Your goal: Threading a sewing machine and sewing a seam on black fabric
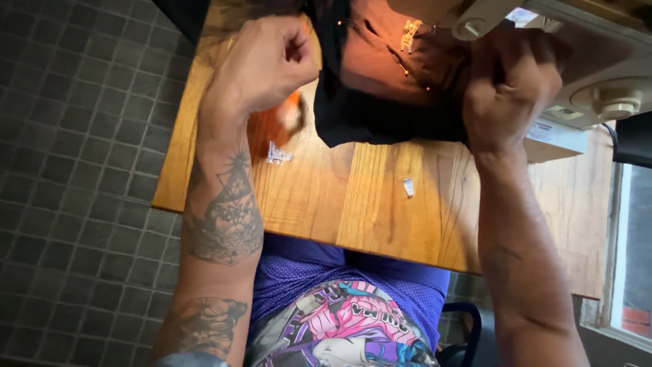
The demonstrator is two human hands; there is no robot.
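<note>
**Dark fabric held at a sewing machine, both hands closed on it**

- Item: dark fabric point(380, 102), black, lit orange-brown where the machine lamp falls. It lies on the far half of the wooden tabletop point(380, 204), under the head of the sewing machine point(577, 61). Long axis runs left to right across the view; its loose lower edge hangs toward the person, ending well short of the near table edge.
- Left hand point(268, 61): grip curled into a fist on the fabric's left edge, knuckles up, tattooed forearm crossing the tabletop's left side.
- Right hand point(509, 88): grip bunched tight on the fabric's right edge, just beside the machine body.
- Nearby: an orange object point(272, 126), partly hidden beside the left wrist, kind not clear; a small clear scrap point(278, 155) just below it; a small white scrap point(408, 187) mid-table, apart from both hands.
- Edges and room: bare wood lies between the fabric's hem and the near edge. The left table edge drops to a dark tiled floor point(75, 170); the machine closes off the right far corner.
</note>
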